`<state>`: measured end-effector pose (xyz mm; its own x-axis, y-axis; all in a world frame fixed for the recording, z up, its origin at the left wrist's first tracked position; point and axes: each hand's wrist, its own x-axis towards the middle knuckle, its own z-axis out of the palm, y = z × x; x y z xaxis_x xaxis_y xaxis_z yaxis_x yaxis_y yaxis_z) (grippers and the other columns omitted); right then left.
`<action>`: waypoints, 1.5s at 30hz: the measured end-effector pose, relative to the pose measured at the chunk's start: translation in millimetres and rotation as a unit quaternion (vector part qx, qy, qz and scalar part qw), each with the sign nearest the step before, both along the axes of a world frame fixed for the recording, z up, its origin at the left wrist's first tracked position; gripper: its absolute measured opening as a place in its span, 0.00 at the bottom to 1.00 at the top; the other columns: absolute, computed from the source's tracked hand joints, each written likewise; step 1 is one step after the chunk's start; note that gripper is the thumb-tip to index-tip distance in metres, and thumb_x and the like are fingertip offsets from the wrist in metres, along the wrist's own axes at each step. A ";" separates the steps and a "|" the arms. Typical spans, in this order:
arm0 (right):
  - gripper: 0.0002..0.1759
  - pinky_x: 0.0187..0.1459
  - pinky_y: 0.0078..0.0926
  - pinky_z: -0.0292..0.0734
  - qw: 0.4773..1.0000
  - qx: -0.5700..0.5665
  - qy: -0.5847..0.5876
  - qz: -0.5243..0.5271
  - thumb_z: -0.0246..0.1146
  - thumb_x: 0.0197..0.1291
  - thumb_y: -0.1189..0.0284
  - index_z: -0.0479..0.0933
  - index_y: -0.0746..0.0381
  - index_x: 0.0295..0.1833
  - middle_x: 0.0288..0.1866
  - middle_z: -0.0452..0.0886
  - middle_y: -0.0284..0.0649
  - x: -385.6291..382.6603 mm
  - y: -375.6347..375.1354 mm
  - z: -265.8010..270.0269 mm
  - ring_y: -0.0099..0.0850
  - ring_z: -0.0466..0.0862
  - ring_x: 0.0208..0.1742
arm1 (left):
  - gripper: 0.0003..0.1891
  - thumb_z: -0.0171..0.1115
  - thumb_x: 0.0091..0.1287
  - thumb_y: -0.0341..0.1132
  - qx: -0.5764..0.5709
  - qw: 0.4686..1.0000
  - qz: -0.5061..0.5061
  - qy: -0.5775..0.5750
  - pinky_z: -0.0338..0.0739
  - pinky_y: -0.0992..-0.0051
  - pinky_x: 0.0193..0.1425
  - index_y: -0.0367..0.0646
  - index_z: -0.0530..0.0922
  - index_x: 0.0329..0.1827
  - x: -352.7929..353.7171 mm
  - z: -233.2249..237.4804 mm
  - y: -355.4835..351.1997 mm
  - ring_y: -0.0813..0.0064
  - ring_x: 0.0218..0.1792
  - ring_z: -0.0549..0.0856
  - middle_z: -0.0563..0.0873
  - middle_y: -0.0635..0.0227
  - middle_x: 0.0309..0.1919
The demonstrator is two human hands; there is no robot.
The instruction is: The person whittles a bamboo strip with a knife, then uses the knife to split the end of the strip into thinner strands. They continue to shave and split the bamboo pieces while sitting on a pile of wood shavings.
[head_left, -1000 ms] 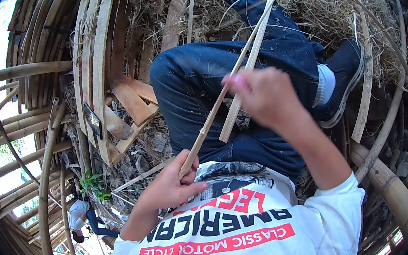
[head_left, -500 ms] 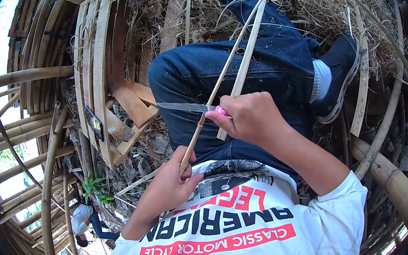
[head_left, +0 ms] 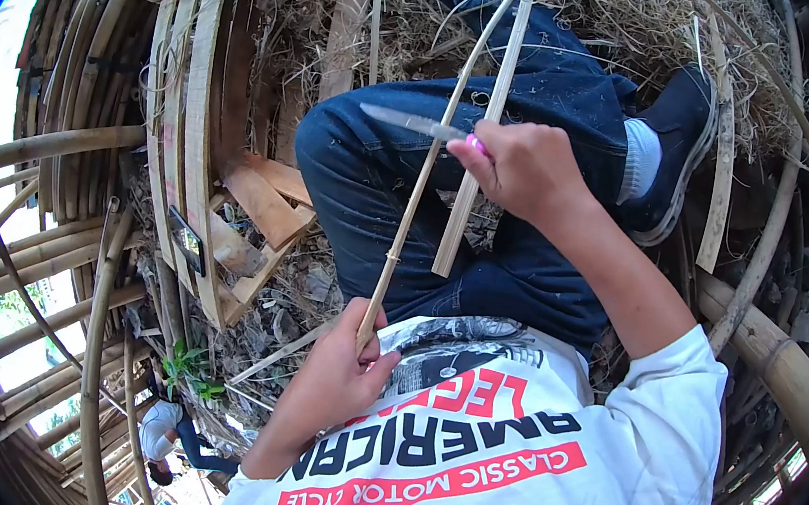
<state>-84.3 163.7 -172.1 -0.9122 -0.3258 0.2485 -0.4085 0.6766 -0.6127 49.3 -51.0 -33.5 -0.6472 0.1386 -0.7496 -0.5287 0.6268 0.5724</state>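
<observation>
My left hand (head_left: 344,365) is closed round the lower end of a thin bamboo strip (head_left: 407,218), which slants up and away from my shirt across my lap. In my right hand (head_left: 526,170) is a knife (head_left: 408,120) with a pink handle, held by closed fingers. Its blade points left and crosses the strip in its upper half. Below my right hand a wider split bamboo slat (head_left: 466,210) lies over my leg. The upper ends of strip and slat converge near the top of the view.
A wooden slatted frame (head_left: 202,120) stands left of my knee, with a phone-like dark object (head_left: 188,240) on it. Shavings (head_left: 611,17) cover the ground ahead. Bamboo poles (head_left: 47,152) line the left side; a thick pole (head_left: 771,359) lies right. Another person (head_left: 166,435) is at lower left.
My right hand and the knife have moved up along the strip, away from my body, and the blade has tilted. My left hand has dropped slightly, still gripping the strip's end.
</observation>
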 end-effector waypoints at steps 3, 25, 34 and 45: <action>0.29 0.25 0.43 0.78 0.996 0.046 -0.042 -0.060 0.52 0.68 0.46 0.79 0.60 0.26 0.18 0.80 0.46 -21.1 12.7 -8.9 0.47 0.83 0.23 | 0.18 0.63 0.60 0.20 -0.008 1.000 -0.007 -0.022 0.56 0.81 0.27 0.41 0.65 0.48 4.5 2.8 -0.8 0.85 0.22 0.59 0.59 0.79 0.20; 0.13 0.31 0.39 0.74 0.954 -0.254 -0.159 0.028 0.61 0.64 0.67 0.75 0.65 0.30 0.27 0.78 0.51 52.1 -15.1 45.7 0.48 0.81 0.29 | 0.15 0.68 0.60 0.29 0.017 0.996 0.080 0.024 0.61 0.82 0.29 0.42 0.68 0.43 -9.4 -17.4 -1.4 0.87 0.26 0.65 0.67 0.78 0.25; 0.20 0.27 0.29 0.71 0.875 -0.331 -0.353 0.009 0.51 0.72 0.65 0.79 0.69 0.35 0.20 0.77 0.46 61.6 -8.7 43.7 0.31 0.79 0.23 | 0.18 0.67 0.61 0.35 -0.077 0.988 -0.013 0.132 0.72 0.66 0.28 0.37 0.69 0.47 -9.2 -20.5 -4.4 0.57 0.21 0.80 0.77 0.56 0.20; 0.27 0.14 0.15 0.48 0.491 -0.499 -0.707 0.097 0.44 0.76 0.53 0.71 0.62 0.30 0.14 0.55 0.22 65.0 -16.1 32.3 0.14 0.54 0.12 | 0.18 0.69 0.59 0.33 -0.102 0.981 -0.017 0.163 0.73 0.68 0.31 0.37 0.71 0.46 -10.0 -19.9 -2.9 0.63 0.26 0.80 0.79 0.57 0.23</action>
